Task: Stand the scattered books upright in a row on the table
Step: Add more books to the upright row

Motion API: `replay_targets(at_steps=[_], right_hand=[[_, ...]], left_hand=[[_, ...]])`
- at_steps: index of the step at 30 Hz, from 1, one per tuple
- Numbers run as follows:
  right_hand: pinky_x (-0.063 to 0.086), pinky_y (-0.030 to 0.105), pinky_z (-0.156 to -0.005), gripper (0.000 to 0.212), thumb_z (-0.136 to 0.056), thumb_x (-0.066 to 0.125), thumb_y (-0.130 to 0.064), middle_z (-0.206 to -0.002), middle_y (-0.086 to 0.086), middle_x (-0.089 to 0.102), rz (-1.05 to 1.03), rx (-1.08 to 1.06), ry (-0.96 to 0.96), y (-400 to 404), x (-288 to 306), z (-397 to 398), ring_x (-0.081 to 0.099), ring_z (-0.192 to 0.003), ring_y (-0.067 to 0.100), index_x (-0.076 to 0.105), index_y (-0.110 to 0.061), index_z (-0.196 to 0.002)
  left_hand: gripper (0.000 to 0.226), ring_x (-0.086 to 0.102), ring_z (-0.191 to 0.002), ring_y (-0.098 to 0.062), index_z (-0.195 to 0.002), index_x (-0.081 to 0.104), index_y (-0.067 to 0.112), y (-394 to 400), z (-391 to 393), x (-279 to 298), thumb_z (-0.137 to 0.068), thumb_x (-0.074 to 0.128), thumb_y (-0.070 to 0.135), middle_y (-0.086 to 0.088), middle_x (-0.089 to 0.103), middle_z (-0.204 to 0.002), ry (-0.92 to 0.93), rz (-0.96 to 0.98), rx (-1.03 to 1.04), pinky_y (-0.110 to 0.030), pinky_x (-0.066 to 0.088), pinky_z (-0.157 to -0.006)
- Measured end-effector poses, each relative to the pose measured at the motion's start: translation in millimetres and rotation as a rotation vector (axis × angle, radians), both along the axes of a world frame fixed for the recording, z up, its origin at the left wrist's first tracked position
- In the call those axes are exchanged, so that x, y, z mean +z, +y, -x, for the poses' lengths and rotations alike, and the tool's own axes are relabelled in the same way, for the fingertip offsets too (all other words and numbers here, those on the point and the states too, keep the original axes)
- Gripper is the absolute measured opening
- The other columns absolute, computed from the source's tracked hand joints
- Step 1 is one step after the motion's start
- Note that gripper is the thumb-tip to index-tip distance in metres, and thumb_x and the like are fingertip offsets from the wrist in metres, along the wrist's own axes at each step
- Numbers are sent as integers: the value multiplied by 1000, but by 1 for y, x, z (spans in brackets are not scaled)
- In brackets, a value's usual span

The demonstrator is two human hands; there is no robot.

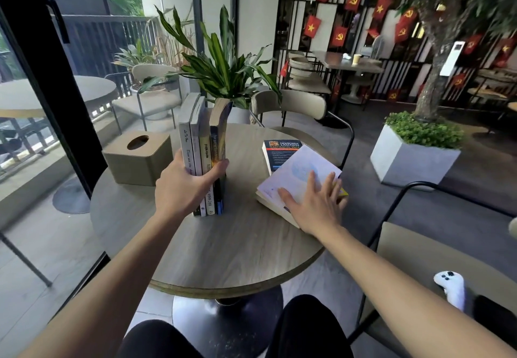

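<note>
Several books stand upright in a row on the round wooden table, spines facing me. My left hand is wrapped around their lower half, thumb on the right side. At the table's right, a white-covered book lies flat on top of other books, and my right hand rests palm down on it with fingers spread. A dark blue book lies flat behind it, partly covered.
A tan tissue box sits on the table left of the upright books. A potted plant and a chair stand behind the table. A chair at the right holds a white controller.
</note>
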State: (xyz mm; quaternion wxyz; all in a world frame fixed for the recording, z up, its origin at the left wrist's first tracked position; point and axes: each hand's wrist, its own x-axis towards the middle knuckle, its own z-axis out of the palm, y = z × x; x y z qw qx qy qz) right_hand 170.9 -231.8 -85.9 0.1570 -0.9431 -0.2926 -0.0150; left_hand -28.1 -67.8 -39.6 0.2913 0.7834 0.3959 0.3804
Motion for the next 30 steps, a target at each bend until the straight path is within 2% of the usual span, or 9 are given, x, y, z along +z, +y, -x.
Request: replay_targets(at_steps=[3,6,9,12,14,19,25,28,30], right_hand=[[4,60,-116,115,-76,32,-90,-160,30,-11,-16,-61,45,3,0,2,-3,-149,43,1,-16,-158],[6,58,-115,124,-70,36,-93,-160,32,-5,-35,-110,67,5,0,2,1,-150,40,2,-11,-157],[14,57,-111,129,-58,40,-97,-156,27,21,-87,-156,44,5,1,1,19,-145,38,17,-12,-152],[26,49,-101,120,-47,57,-94,-138,18,45,-159,-189,11,2,8,4,40,-129,36,36,-13,-133],[30,46,-97,123,-41,69,-89,-134,17,48,-177,-224,41,1,17,3,43,-125,36,36,-11,-130],[33,44,-100,139,-37,84,-77,-140,17,47,-161,-292,265,8,33,-6,43,-130,34,28,0,-139],[40,40,-94,115,-46,90,-64,-120,7,62,-337,-256,366,8,28,-5,58,-116,29,37,-1,-126],[48,34,-76,98,-55,93,-51,-117,8,65,-516,-233,407,3,24,-1,63,-107,28,41,-2,-121],[47,32,-74,80,-69,87,-45,-121,8,66,-621,-223,373,1,23,-1,64,-109,29,43,-3,-121]], left_hand=[[92,68,-89,-20,-125,53,24,0,0,1,-61,51,91,6,68,-100,4,-2,-5,-42,60,-76],[95,67,-91,-20,-127,52,24,-1,0,2,-61,50,92,6,68,-103,7,3,-5,-42,60,-76],[93,67,-89,-20,-124,52,24,-3,1,2,-60,49,92,6,68,-100,11,7,9,-41,60,-75],[93,67,-90,-20,-124,53,25,-3,1,2,-60,49,92,6,69,-99,13,9,10,-41,60,-75],[97,67,-92,-21,-127,52,24,-3,1,3,-59,47,94,5,70,-103,17,7,6,-40,60,-76],[105,68,-96,-24,-131,50,21,-5,1,4,-57,44,95,-2,71,-113,26,4,-12,-42,60,-76],[102,65,-93,-22,-131,50,23,-7,2,6,-59,44,95,1,70,-112,36,4,-3,-36,57,-78],[102,65,-94,-21,-132,50,22,-6,2,5,-60,46,95,-1,70,-114,34,12,-10,-38,59,-77],[101,65,-97,-23,-133,50,20,-5,1,4,-62,50,91,-2,70,-117,29,20,-17,-37,58,-76]])
